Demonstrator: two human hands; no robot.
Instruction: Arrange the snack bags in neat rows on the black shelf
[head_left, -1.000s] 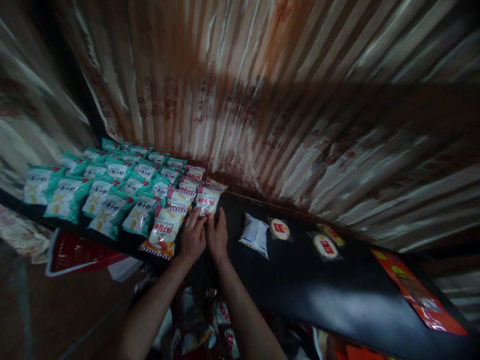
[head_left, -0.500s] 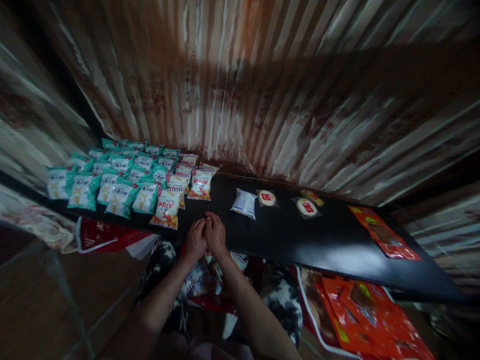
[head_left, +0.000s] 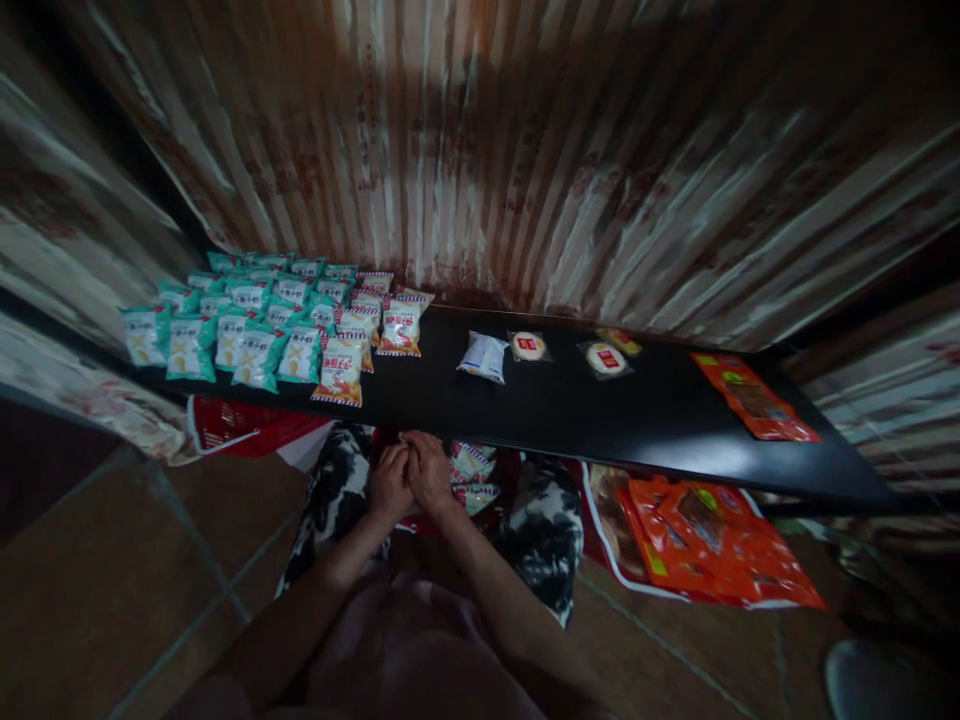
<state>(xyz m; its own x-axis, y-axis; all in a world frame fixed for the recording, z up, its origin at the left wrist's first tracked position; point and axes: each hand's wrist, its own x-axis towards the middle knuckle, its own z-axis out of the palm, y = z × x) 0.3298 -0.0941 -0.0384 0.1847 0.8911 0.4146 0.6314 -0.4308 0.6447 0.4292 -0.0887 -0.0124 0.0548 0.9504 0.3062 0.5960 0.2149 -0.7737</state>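
My left hand [head_left: 391, 483] and my right hand [head_left: 428, 474] are pressed together in front of my lap, below the front edge of a long black shelf [head_left: 540, 420]. The fingers of both are curled; I cannot make out anything in them. Just beyond my hands, between my knees, lie loose snack packets [head_left: 471, 466] in a red basket. On the shelf's left end lie rows of green snack packets [head_left: 225, 330], with red-and-white snack packets [head_left: 341, 370] beside them.
Farther right on the shelf lie a white packet [head_left: 483, 356], two round cakes in clear wrappers [head_left: 604, 358] and an orange packet [head_left: 752, 398]. A basket of orange packets [head_left: 705, 540] sits on the floor at right, a red basket [head_left: 232, 425] at left. Striped curtain behind.
My hands have drawn back from the red-and-white packets on the shelf down to my lap. The view has pulled back and tilted down, showing my knees and the floor.
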